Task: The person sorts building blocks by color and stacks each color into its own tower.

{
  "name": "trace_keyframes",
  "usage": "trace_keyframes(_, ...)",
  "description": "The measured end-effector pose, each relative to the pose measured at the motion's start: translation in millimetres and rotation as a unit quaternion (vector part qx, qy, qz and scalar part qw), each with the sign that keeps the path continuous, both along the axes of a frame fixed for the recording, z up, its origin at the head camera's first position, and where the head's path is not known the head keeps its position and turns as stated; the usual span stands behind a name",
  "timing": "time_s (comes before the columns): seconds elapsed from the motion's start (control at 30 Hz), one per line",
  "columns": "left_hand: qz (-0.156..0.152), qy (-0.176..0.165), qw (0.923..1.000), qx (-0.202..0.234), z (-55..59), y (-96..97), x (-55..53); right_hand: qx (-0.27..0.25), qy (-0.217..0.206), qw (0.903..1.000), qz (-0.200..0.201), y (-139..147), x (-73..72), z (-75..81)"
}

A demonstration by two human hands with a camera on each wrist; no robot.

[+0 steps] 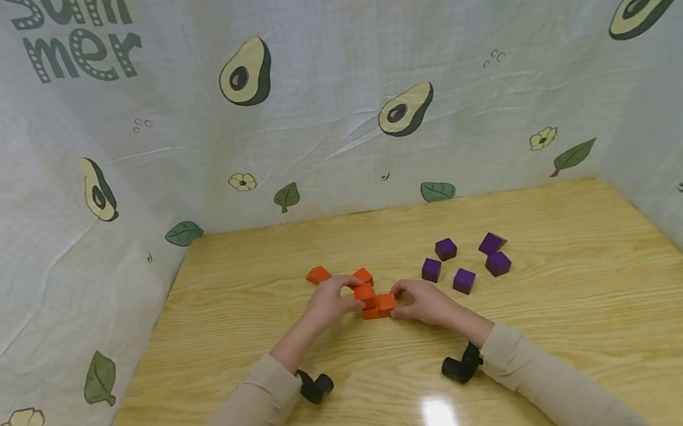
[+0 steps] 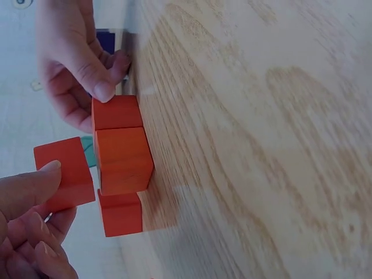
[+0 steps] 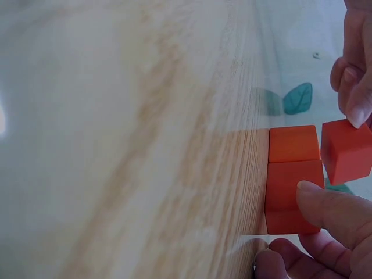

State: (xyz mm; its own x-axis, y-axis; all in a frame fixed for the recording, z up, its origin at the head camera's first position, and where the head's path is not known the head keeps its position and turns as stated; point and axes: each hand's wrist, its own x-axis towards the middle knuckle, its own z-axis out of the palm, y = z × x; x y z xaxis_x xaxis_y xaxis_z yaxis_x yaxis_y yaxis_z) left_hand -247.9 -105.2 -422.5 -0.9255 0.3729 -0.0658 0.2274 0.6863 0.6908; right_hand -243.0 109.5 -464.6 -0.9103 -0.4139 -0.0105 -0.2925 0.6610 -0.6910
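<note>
Held between the thumb and fingers of my left hand [image 1: 333,299] is an orange cube [image 2: 64,171]. It hangs just above two orange cubes that sit side by side on the wooden table. My right hand [image 1: 424,301] pinches the right one of these, an orange cube [image 1: 386,304], its thumb [image 3: 328,209] lying on that cube's face. The left cube [image 2: 124,160] of the pair is partly covered by the held one in the head view. Behind them, another orange cube [image 1: 361,275] shows beyond the left fingers.
A further orange block [image 1: 318,274] lies left, partly behind the left hand. Several purple blocks, among them a purple cube [image 1: 464,281], are scattered to the right of the right hand. A printed cloth [image 1: 337,184] hangs along the back and sides of the table [image 1: 225,274].
</note>
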Motion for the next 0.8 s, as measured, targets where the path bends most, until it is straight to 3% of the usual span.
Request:
trace_keyframes(0.3,-0.006,-0.016,0.9998,0.007,-5.5,0.2,0.3,0.000,0.001,1.0000,-0.001,0.2,0.6,0.4)
trace_keyframes(0.8,-0.009,-0.002,0.9999,-0.014,-5.9,5.1,1.1,-0.003,0.008,1.0000,0.005,0.4,-0.4,0.1)
